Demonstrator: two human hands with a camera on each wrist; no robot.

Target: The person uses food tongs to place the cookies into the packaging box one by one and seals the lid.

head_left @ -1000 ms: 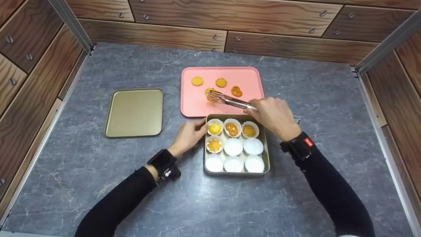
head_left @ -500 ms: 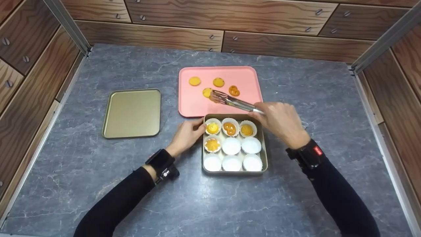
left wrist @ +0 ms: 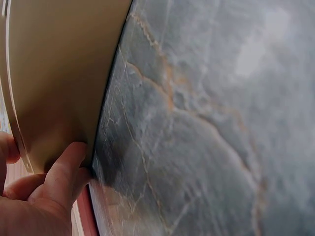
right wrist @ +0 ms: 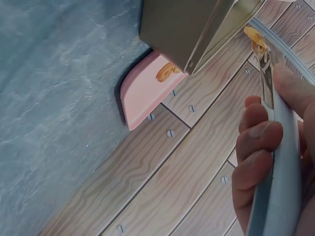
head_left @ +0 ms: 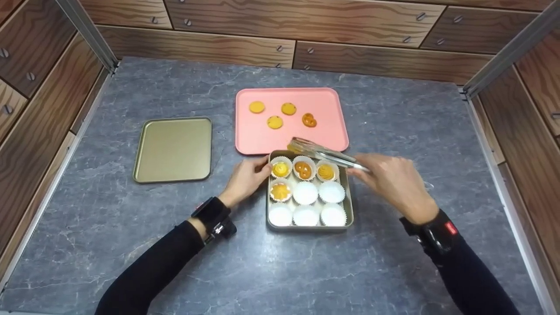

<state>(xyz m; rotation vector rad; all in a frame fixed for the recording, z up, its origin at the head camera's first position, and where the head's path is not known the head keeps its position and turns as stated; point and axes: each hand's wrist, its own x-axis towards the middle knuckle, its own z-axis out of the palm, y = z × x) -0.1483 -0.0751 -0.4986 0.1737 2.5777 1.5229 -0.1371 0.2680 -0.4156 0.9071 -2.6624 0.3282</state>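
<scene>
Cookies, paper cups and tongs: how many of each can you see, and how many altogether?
Cookies: 9 (4 on the pink tray, 4 in the gold box, 1 in the tongs)
Paper cups: 9
Tongs: 1
Total: 19

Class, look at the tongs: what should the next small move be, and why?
Probably ease the tongs over the middle cup of the box: they pinch a yellow cookie near its far edge, all three back-row cups already hold cookies, and the middle one shows only white.
</scene>
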